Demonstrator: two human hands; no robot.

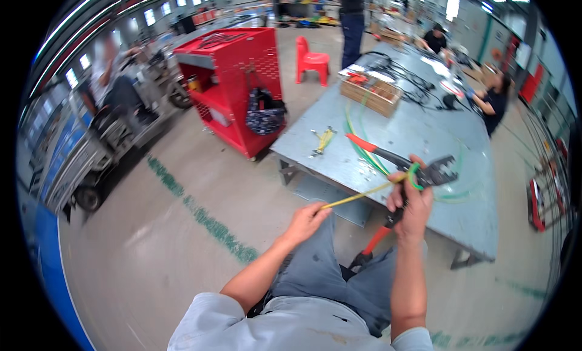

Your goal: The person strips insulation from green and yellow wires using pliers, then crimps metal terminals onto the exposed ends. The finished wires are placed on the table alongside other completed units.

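My left hand (pixel 308 222) is closed in a pinch on one end of a thin yellow-green wire (pixel 356 197). The wire runs taut across to my right hand (pixel 414 207), which grips long-handled crimping pliers (pixel 438 171) close to their dark head. One orange-tipped handle points to the upper left over the table, and the other slants down toward my lap. A bright green loop (pixel 414 176) shows by the right fingers. Whether the wire sits in the jaws cannot be made out. Beyond the hands, the metal worktable (pixel 315 120) carries short yellow wires (pixel 325 141) and green wire (pixel 368 154).
A wooden box (pixel 371 96) and black cables (pixel 397 72) lie farther along the table. Left of it stands a red tool cart (pixel 233 87) with a hanging bag (pixel 265 112). Behind is a red chair (pixel 311 61). Other people are at the table's far end; one sits on a vehicle (pixel 112 130).
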